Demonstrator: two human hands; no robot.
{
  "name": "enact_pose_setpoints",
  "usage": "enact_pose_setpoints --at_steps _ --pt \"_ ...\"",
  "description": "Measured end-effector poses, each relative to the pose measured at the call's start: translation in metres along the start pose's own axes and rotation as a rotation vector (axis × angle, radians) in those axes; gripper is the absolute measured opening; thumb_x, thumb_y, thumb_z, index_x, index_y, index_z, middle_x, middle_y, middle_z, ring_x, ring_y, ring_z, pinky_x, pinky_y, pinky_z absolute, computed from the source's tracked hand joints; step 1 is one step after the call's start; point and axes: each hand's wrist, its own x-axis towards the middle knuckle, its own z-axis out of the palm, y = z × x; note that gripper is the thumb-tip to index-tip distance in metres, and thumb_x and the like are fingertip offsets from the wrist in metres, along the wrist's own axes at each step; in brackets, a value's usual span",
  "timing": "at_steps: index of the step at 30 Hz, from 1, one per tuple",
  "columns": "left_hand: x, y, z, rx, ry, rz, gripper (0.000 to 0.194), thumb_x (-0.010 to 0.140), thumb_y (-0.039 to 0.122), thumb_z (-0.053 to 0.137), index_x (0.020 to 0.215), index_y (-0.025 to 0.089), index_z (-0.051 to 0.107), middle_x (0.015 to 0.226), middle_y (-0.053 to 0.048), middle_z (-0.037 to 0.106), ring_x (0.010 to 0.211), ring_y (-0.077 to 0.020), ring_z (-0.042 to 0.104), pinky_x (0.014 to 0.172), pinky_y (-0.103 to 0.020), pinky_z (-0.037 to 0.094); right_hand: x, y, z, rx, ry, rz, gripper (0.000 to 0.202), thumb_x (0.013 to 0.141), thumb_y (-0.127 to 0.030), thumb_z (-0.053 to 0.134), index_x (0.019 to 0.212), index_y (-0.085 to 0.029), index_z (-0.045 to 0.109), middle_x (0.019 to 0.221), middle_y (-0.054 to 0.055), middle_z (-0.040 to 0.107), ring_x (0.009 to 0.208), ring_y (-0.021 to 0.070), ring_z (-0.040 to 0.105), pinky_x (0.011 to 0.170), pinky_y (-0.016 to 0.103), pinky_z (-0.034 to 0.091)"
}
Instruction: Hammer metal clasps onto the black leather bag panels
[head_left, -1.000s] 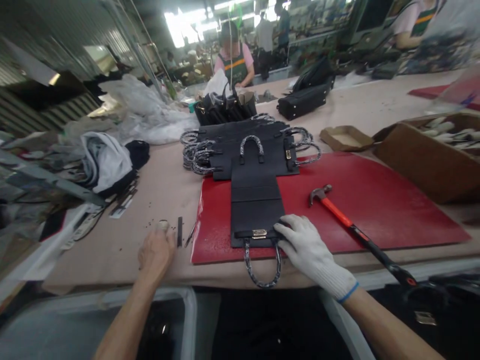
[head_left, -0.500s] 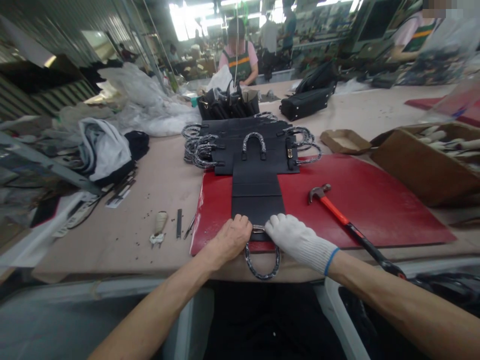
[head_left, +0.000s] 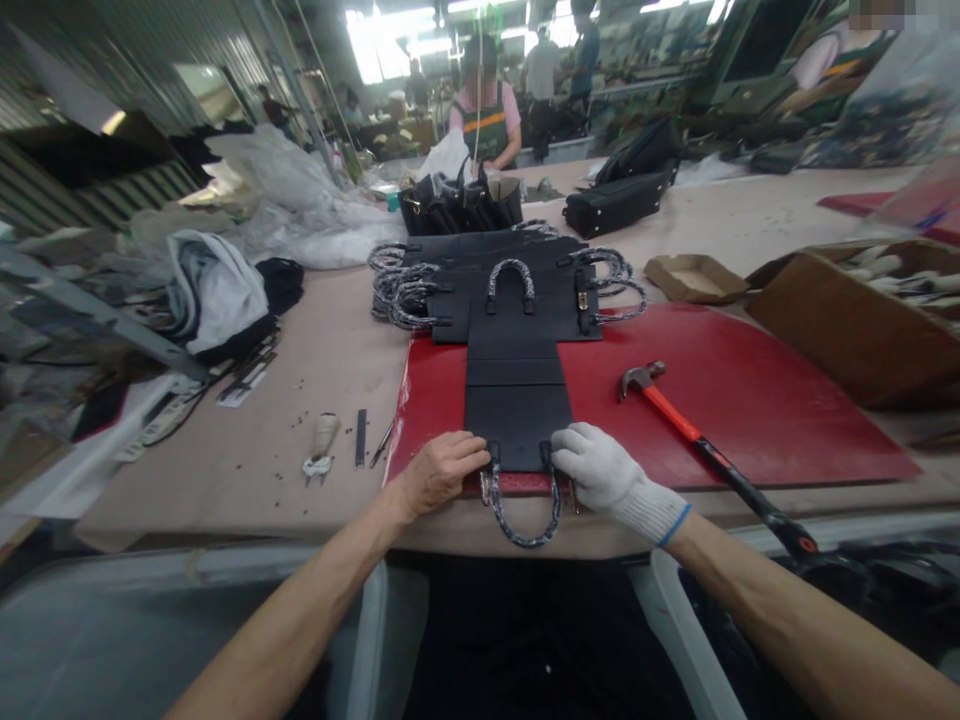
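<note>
A black bag panel [head_left: 517, 415] lies flat, its lower end near the table's front edge. A handle wrapped in black-and-white patterned material [head_left: 527, 541] hangs from that end, and a matching handle [head_left: 511, 268] stands at the far end. My bare left hand [head_left: 444, 472] pinches the panel's lower left edge by a handle tab. My right hand [head_left: 604, 470], in a white knit glove, grips the opposite edge with curled fingers. A small shiny metal piece [head_left: 485, 488] shows below the left fingertips; another thin one [head_left: 575, 497] shows under the right. What the fingers cover is hidden.
Under the panel is a red mat [head_left: 720, 400], with a claw hammer [head_left: 697, 440] on its right. Left lie a wrapped tool [head_left: 322, 445] and a flat dark strip [head_left: 361, 437]. More handled panels [head_left: 442, 265] are stacked behind. A cardboard box [head_left: 855, 330] stands right. Another person [head_left: 484, 125] works beyond.
My hands have moved apart to the panel's two side edges. The metal piece that lay between them across the panel is gone from there, and the handle tabs now show.
</note>
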Motion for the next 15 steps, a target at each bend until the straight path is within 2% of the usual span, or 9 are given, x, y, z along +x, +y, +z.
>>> enact_pose_setpoints --at_steps 4,8,11,15 --pt "-0.004 0.011 0.006 -0.004 0.111 -0.051 0.037 0.1 0.005 0.042 0.119 0.016 0.073 0.123 -0.015 0.072 0.111 -0.0217 0.068 0.101 -0.041 0.061 -0.013 0.001 0.006 0.132 0.174 0.031 0.04 0.088 -0.004 0.043 0.108 -0.017 0.075 0.115 0.013 0.07 0.104 0.0246 0.06 0.091 0.041 0.053" --pt "-0.004 0.027 0.02 -0.015 0.256 -0.14 0.036 0.099 0.005 0.044 0.117 0.016 0.073 0.121 -0.015 0.072 0.114 -0.0236 0.067 0.102 -0.043 0.061 -0.015 -0.006 0.003 0.223 0.277 0.098 0.034 0.095 -0.011 0.043 0.109 -0.02 0.073 0.117 0.011 0.071 0.113 0.0236 0.063 0.105 0.046 0.052" --pt "0.0 0.039 0.029 -0.02 0.317 -0.194 0.037 0.098 0.002 0.043 0.116 0.015 0.073 0.118 -0.015 0.072 0.113 -0.0244 0.066 0.101 -0.043 0.06 -0.011 -0.012 -0.001 0.23 0.276 0.143 0.028 0.099 -0.025 0.053 0.119 -0.018 0.071 0.125 0.013 0.07 0.12 0.0269 0.062 0.113 0.051 0.046" --pt "0.008 0.05 0.027 -0.019 0.263 -0.316 0.035 0.098 0.004 0.044 0.111 0.015 0.073 0.113 -0.014 0.071 0.108 -0.0233 0.065 0.099 -0.039 0.06 -0.008 -0.015 0.003 0.108 0.198 0.162 0.042 0.099 -0.035 0.054 0.133 -0.015 0.067 0.14 0.018 0.063 0.134 0.0354 0.054 0.116 0.058 0.042"
